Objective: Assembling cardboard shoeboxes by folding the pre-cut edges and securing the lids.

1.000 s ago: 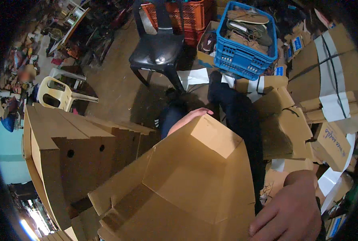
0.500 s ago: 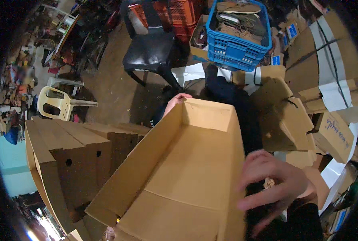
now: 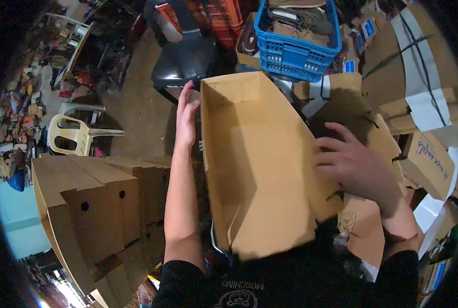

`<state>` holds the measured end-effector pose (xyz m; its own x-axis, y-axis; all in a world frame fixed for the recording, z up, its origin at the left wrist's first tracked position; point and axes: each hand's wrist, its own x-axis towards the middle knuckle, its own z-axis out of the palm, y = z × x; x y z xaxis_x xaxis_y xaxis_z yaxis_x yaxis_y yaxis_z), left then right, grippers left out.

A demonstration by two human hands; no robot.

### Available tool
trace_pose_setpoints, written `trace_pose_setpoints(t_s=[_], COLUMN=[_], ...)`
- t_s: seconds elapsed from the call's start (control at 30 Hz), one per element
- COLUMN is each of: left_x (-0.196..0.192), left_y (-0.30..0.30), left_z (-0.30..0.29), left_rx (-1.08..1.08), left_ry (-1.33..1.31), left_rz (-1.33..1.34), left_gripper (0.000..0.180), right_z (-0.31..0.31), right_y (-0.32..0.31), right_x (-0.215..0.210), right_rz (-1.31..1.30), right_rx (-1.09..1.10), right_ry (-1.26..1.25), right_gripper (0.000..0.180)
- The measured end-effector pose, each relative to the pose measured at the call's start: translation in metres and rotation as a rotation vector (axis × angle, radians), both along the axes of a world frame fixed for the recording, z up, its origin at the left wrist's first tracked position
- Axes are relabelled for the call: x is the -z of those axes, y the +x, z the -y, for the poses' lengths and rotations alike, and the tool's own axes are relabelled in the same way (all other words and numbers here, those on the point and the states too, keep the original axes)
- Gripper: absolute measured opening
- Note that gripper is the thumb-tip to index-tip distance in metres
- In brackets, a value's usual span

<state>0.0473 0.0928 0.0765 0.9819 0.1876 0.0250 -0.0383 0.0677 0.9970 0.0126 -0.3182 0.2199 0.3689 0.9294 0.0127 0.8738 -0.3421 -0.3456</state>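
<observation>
A long, open-topped brown cardboard box [image 3: 265, 154] lies in front of my body, its inside bare. My left hand [image 3: 187, 117] is held upright beside the box's far left corner, fingers stretched and nothing in them. Whether its palm touches the cardboard I cannot tell. Over at the right wall, my right hand [image 3: 349, 161] lies with fingers spread at the edge, next to a flap [image 3: 325, 205] at the near right corner that tilts outward. The right thumb is hidden.
Tall stacked cardboard boxes [image 3: 100, 205] stand on the left. Farther off are a cream plastic chair [image 3: 67, 134], a black chair [image 3: 185, 56] and a blue crate [image 3: 295, 54] filled with shoes. Strapped cartons [image 3: 383, 66] and a smaller carton [image 3: 428, 164] crowd the right.
The box has swung more upright in view, its far end shifting left and away. My left hand has gone from gripping the far end to lying flat alongside. My right hand has moved slightly farther away.
</observation>
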Motion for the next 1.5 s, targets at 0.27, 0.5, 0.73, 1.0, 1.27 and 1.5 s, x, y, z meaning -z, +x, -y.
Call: trace_pose_setpoints(t_s=[0.27, 0.5, 0.73, 1.0, 1.27, 1.5], left_x=[-0.012, -0.047, -0.038, 0.015, 0.048, 0.053], left_y=[-0.101, -0.129, -0.123, -0.102, -0.093, -0.096], left_z=[0.046, 0.072, 0.082, 0.070, 0.062, 0.052], left_rx=[0.255, 0.118, -0.038, -0.170, -0.271, -0.280], left_ry=[-0.024, 0.117, -0.056, 0.295, 0.290, 0.256], left_rz=[-0.173, -0.269, -0.120, 0.285, 0.334, 0.295], left_gripper=[0.088, 0.092, 0.093, 0.109, 0.105, 0.107], right_z=[0.001, -0.006, 0.002, -0.038, -0.076, -0.080], right_y=[-0.009, -0.019, -0.039, 0.016, 0.054, 0.059], right_x=[0.080, 0.093, 0.105, 0.225, 0.250, 0.255], right_rz=[-0.044, -0.138, -1.011, -1.147, -1.211, -1.365], right_rx=[-0.047, -0.030, 0.714, 0.800, 0.937, 0.827], right_ry=[-0.078, -0.019, 0.625, 0.707, 0.720, 0.684], right_gripper=[0.011, 0.016, 0.069, 0.062, 0.050, 0.053])
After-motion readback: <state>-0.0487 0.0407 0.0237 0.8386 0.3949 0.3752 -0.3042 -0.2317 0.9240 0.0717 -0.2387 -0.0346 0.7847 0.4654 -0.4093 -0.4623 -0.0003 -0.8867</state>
